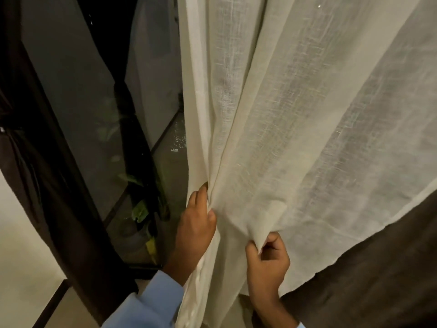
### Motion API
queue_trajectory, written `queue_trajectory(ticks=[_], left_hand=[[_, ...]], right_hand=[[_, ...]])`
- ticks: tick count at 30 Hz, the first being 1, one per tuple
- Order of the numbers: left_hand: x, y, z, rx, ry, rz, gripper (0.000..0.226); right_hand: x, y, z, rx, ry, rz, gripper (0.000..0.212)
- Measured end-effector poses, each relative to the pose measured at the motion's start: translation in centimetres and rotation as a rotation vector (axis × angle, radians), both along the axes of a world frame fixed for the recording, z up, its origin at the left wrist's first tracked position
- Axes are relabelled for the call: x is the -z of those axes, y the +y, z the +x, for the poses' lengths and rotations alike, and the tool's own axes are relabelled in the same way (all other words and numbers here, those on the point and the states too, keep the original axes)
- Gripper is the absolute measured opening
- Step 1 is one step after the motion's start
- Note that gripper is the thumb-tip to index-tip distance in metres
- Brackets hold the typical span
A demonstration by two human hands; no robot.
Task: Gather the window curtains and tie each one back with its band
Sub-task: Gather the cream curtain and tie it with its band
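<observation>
A sheer cream curtain (295,114) hangs across the middle and right of the head view. My left hand (197,223) grips its left edge, fingers curled into the folds. Lower and to the right, my right hand (267,259) pinches a fold of the same curtain between thumb and fingers. A dark brown curtain (369,280) hangs behind the sheer one at the lower right. Another dark brown curtain (35,174) hangs bunched at the left, cinched by a band (7,130) near the frame's edge.
Dark window glass (99,102) with a black frame fills the gap between the curtains. Green plant leaves (139,209) show through the glass low down. A pale wall (21,245) and skirting lie at the lower left.
</observation>
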State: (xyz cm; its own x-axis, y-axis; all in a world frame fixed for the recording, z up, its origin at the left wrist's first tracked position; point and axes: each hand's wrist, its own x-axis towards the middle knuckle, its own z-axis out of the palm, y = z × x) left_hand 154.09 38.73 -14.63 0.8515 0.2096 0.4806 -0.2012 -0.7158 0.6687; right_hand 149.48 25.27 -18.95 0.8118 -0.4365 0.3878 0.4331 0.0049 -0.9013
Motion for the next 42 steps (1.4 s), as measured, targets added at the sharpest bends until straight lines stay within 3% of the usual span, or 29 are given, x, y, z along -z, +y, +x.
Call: queue_trajectory(ticks=[6, 8, 11, 14, 17, 19, 24, 28, 33, 35, 38, 39, 42], left_hand=[[-0.5, -0.4, 1.0, 0.013, 0.031, 0.05, 0.052], [-0.4, -0.1, 0.9, 0.034, 0.044, 0.05, 0.049], [-0.4, 0.9, 0.5, 0.063, 0.032, 0.031, 0.042], [-0.3, 2.0, 0.1, 0.06, 0.04, 0.014, 0.037], [-0.2, 2.8, -0.4, 0.067, 0.039, 0.022, 0.03], [-0.2, 3.1, -0.9, 0.071, 0.023, 0.01, 0.027], [-0.7, 4.2, -1.2, 0.066, 0.011, -0.001, 0.027], [-0.9, 5.4, -1.4, 0.064, -0.009, 0.007, 0.029], [-0.8, 6.5, -2.2, 0.066, -0.014, -0.013, 0.03], [-0.9, 6.8, -2.4, 0.061, -0.012, -0.017, 0.032], [-1.3, 7.2, -2.8, 0.061, -0.026, -0.038, 0.036], [-1.4, 7.4, -2.9, 0.056, -0.033, -0.039, 0.037], [-1.4, 8.0, -2.8, 0.025, -0.039, -0.024, 0.037]], right_hand=[[-0.2, 1.1, 0.0, -0.224, 0.008, -0.148, 0.027], [0.1, 0.9, 0.9, -0.199, 0.06, -0.055, 0.04], [1.3, -0.5, 2.4, 0.01, 0.193, 0.054, 0.051], [2.5, -2.5, 3.9, 0.122, 0.38, -0.038, 0.084], [2.7, -3.2, 5.7, -0.047, 0.449, -0.095, 0.126], [2.3, -3.0, 7.5, -0.113, 0.447, -0.104, 0.131], [2.0, -2.2, 10.9, -0.106, 0.415, -0.096, 0.101], [1.7, -2.1, 12.6, 0.103, 0.437, -0.118, 0.125], [0.7, -2.0, 15.1, -0.241, 0.489, -0.088, 0.128], [0.4, -1.4, 15.9, -0.283, 0.466, -0.081, 0.109], [0.1, -0.5, 16.4, -0.22, 0.442, 0.02, 0.044], [0.2, -0.3, 16.1, -0.191, 0.428, 0.04, 0.032], [0.5, 0.1, 13.9, -0.088, 0.357, 0.085, 0.031]])
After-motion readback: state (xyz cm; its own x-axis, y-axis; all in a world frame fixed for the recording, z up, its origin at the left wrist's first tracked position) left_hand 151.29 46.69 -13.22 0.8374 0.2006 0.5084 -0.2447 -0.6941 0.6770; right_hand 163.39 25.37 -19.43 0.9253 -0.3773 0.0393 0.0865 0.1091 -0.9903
